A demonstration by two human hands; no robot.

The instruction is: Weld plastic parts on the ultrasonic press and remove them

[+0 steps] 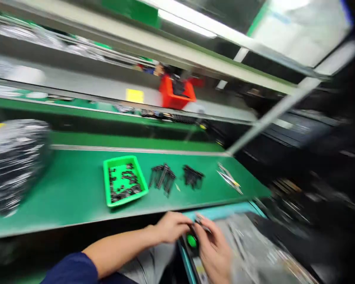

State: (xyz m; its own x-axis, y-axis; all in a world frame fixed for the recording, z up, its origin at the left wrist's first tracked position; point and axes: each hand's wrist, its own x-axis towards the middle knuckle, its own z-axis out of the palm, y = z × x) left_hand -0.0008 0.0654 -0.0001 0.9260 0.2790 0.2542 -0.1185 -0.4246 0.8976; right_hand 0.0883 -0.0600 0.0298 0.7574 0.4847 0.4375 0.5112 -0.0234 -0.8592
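Observation:
My left hand (173, 227) reaches in from the lower left, its fingers bent together at the top end of a black device with a green round button (191, 240). Across from it, my right hand (214, 252) is closed with thumb and fingers pinched close to the left fingertips. Something small and dark sits between the fingers, too blurred and covered to name. Both hands are over the teal rim of a bin (185, 262). On the bench ahead, a bright green tray (108, 181) holds many small black parts.
On the green bench (77, 189) lie two groups of black comb-like parts (163, 176) (193, 176) and tweezers or similar tools (229, 179). A wrapped black bundle (17, 165) stands left. Clear plastic bags (248, 244) fill the bin. A red bin (176, 96) sits on the shelf.

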